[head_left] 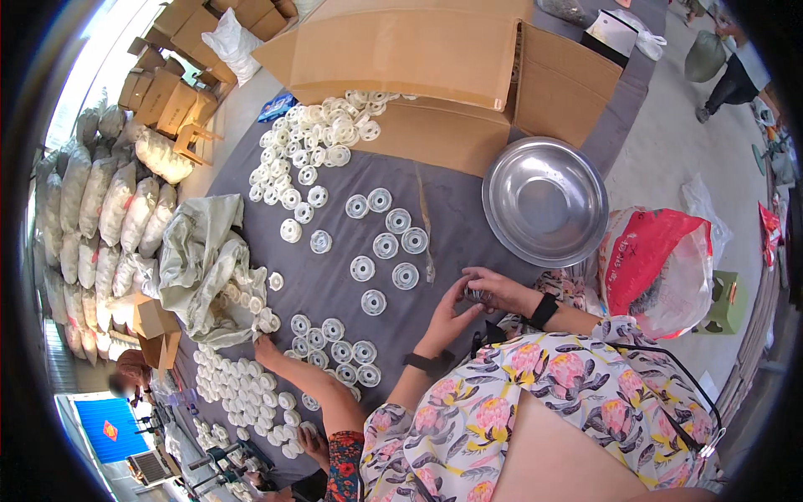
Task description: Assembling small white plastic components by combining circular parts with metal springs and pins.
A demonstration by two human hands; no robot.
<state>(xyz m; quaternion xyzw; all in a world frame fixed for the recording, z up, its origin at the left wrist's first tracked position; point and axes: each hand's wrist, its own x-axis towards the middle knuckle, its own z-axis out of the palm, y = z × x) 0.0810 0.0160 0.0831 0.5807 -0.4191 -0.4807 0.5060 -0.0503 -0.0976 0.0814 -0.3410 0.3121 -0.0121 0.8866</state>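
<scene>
Head view: left hand (452,308) and right hand (505,291) meet at the bench's (462,226) near edge, both grasping a small dark part (478,295) between them, long axis unclear, loose white discs (373,302) left, steel basin (544,205) beyond.

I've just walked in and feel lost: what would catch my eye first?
Probably the big shiny metal bowl, right of centre on the grey cloth. Left of it, pale wheel-shaped discs spread out, some heaped beside a large cardboard box. Stuffed sacks pile up at far left.
</scene>
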